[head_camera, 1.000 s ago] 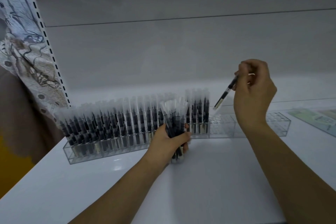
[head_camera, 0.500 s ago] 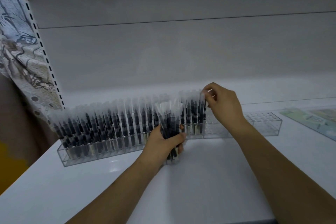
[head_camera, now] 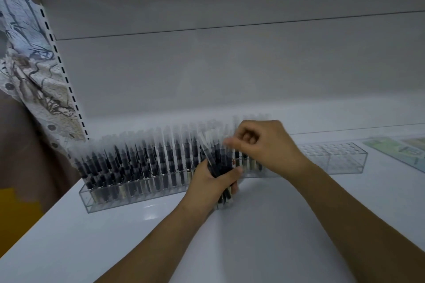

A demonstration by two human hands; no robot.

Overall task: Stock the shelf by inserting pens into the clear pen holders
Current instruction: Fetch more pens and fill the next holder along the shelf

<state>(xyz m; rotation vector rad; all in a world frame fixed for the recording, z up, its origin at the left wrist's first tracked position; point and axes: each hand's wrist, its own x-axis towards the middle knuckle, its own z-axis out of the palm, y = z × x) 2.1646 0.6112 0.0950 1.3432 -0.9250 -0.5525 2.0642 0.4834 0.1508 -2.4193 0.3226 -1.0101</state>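
My left hand (head_camera: 210,187) grips an upright bundle of black pens with clear caps (head_camera: 218,159), its lower end on the white shelf (head_camera: 264,236). My right hand (head_camera: 269,147) hovers over the bundle's tops with fingers curled, and thumb and forefinger pinch a pen cap there, though that spot is blurred. Behind stands a long clear pen holder (head_camera: 138,200) filled with rows of pens (head_camera: 142,163). To its right is a second clear holder (head_camera: 340,161): a few pens stand at its left end behind my right hand, and the rest of its holes are vacant.
A grey back panel rises behind the holders. A perforated shelf upright (head_camera: 62,71) and a patterned cloth (head_camera: 27,64) stand at the left. A printed leaflet (head_camera: 400,149) lies flat at the far right of the shelf.
My right hand set its single pen into the holder's right end, then moved left and down onto the top of the bundle. My left hand stayed put with the bundle.
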